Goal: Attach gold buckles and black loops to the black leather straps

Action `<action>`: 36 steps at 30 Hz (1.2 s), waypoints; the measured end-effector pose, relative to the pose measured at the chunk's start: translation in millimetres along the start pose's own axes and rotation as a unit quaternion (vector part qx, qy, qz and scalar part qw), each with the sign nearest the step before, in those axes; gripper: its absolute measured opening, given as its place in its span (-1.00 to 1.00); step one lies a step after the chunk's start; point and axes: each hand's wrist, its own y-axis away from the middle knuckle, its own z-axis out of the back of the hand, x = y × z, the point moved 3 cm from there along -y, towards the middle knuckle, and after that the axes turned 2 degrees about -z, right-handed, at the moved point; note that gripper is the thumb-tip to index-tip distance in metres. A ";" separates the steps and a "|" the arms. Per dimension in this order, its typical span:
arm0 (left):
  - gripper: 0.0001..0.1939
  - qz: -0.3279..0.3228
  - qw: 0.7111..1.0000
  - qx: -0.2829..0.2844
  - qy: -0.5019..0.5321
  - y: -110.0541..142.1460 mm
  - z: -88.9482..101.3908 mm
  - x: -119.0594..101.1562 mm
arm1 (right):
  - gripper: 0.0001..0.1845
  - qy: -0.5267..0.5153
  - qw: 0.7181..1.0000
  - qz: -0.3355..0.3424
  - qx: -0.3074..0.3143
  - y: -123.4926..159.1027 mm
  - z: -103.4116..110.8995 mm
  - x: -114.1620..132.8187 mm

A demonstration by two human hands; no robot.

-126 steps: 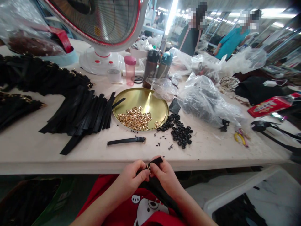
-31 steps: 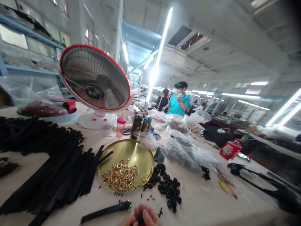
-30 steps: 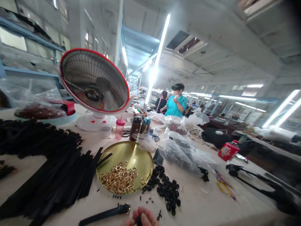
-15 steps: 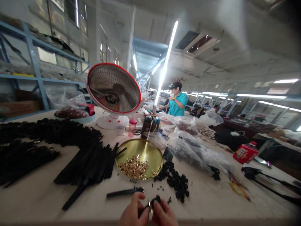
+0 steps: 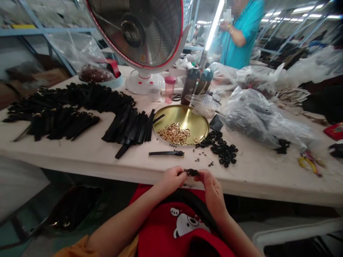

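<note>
At ten o'clock from the hands, along the left of the bench (image 5: 142,162), black straps with gold-coloured fittings (image 5: 64,123) lay in banked rows. Nearer, at about eleven, came a loose fan of plain black strips (image 5: 127,128), one stray end reaching over the tray's edge. Closer in, at ten, a single buckled strap (image 5: 163,153) lay flat by itself, its buckle end pointing to three o'clock.

Next came the left hand (image 5: 173,178), thumb and fingers pinched together on a black strap piece (image 5: 192,172). At twelve sat the round brass-coloured tray (image 5: 199,119), with gold-coloured buckles (image 5: 174,134) heaped toward its near side. The strap piece itself was held between the two hands just over the front edge of the bench — a glint of metal showed beside the left fingertips. The right hand (image 5: 213,189) had its fingertips drawn in on the other end, with hardly any gap.

The step in hand seemed to be working the strap end at its metal fitting; the next move looked to call for a steady left pinch while the right fingertips pulled or pressed that end into place.

At two o'clock lay black rings (image 5: 225,151), a clear plastic bag (image 5: 262,114) beyond them — and, at three, yellow-handled pliers (image 5: 311,165).
</note>
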 end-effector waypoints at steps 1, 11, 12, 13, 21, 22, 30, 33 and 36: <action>-0.76 0.000 1.000 0.008 -0.003 0.0 0.4 -0.7 | -0.68 -0.003 1.000 -0.012 0.010 -1.2 1.7 0.0; -0.73 -0.064 0.989 0.052 -0.127 1.2 -3.8 -15.5 | -0.70 -0.184 0.928 -0.263 0.189 -13.7 -1.3 -14.4; -0.75 -0.068 0.987 0.055 -0.132 0.8 -4.5 -16.5 | -0.70 -0.192 0.921 -0.271 0.202 -13.1 -2.0 -14.6; -0.77 -0.067 0.987 0.060 -0.133 0.4 -5.0 -16.9 | -0.71 -0.194 0.919 -0.274 0.208 -12.9 -2.2 -14.3; -0.72 -0.034 0.981 0.162 -0.103 3.4 2.7 -18.2 | -0.72 -0.137 0.947 -0.237 0.170 -16.0 2.2 -16.2; -0.68 -0.040 0.978 0.176 -0.102 4.1 3.0 -19.0 | -0.72 -0.117 0.954 -0.223 0.162 -16.4 2.9 -18.1; -0.77 -0.030 0.980 0.115 -0.157 1.7 -1.2 -8.4 | -0.77 0.066 0.984 -0.136 0.093 -11.8 6.7 -31.4; -0.79 -0.028 0.979 0.144 -0.139 5.1 -2.1 -3.1 | -0.76 0.062 0.974 -0.152 0.156 -7.3 3.3 -30.9; -0.79 -0.020 0.980 0.161 -0.117 9.8 1.4 1.0 | -0.82 0.097 0.961 -0.144 0.215 -3.4 1.8 -28.3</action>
